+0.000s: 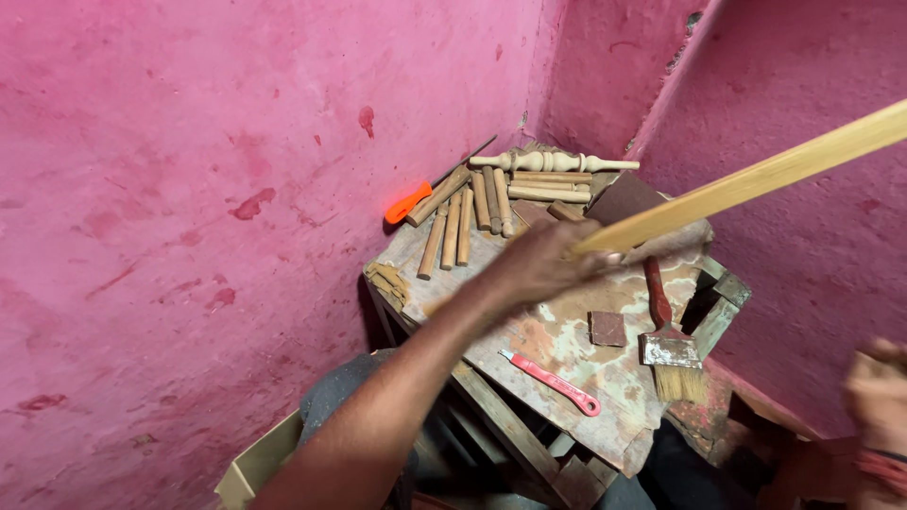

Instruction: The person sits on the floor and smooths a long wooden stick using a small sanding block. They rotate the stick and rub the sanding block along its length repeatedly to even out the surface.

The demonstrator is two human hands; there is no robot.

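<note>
Pink walls close in on a worn bench (pixel 567 340). Left hand (pixel 543 263), fingers clamped on a long slat (pixel 756 179), holds it above the bench, past the brush (pixel 671 349). Right hand (pixel 879 392) (blurred, grip unclear) sits off the bench's right edge; judging by this, handling continues and steadying comes next.
</note>
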